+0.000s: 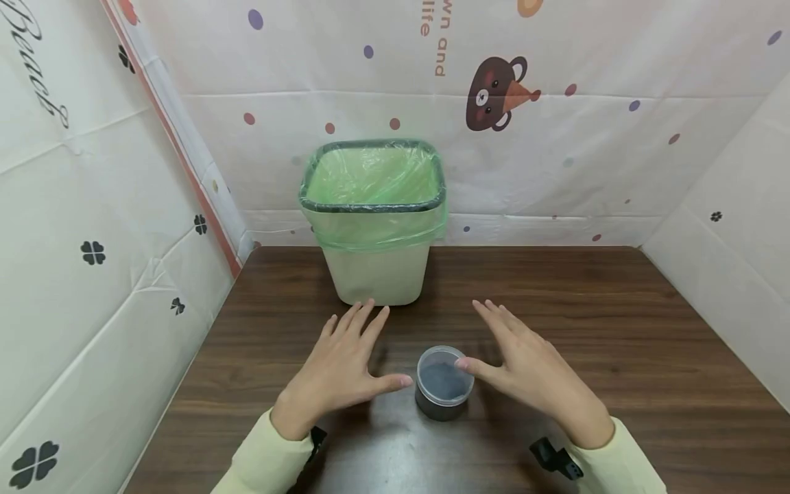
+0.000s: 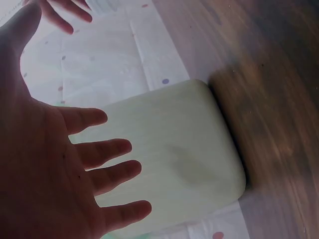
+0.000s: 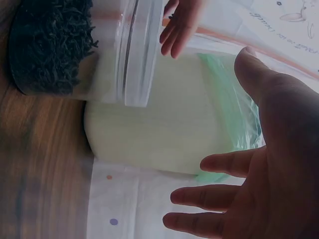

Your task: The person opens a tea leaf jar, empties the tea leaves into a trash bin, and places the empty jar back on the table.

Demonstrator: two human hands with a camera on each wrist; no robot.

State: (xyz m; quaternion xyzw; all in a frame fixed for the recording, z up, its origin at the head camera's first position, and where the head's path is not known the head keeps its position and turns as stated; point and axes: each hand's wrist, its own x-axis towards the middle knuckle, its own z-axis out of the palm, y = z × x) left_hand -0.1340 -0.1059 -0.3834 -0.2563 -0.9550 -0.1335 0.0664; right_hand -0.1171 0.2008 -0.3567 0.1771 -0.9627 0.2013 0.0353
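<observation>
"What's around the desk (image 1: 617, 322)?"
"Printed sheets (image 1: 617, 165); the desk itself is dark brown."
"And the jar (image 1: 441, 391)?"
"Upright on it, axis vertical, top up, between left hand (image 1: 338, 370) and right hand (image 1: 533, 367), all fingers (image 2: 104, 153) spread."

Both sleeved forearms (image 1: 265, 458) come in from the near side and kinda angle toward each other. Left hand (image 1: 339, 370) has its fingers pretty much straight and fanned out, pointing to the far side and a bit right, thumb stuck out to the right. Right hand (image 1: 524, 360) is basically the mirror version: straight fingers aimed far and left, thumb out left. Palms show in the wrist views, and the hands are well apart.
</observation>
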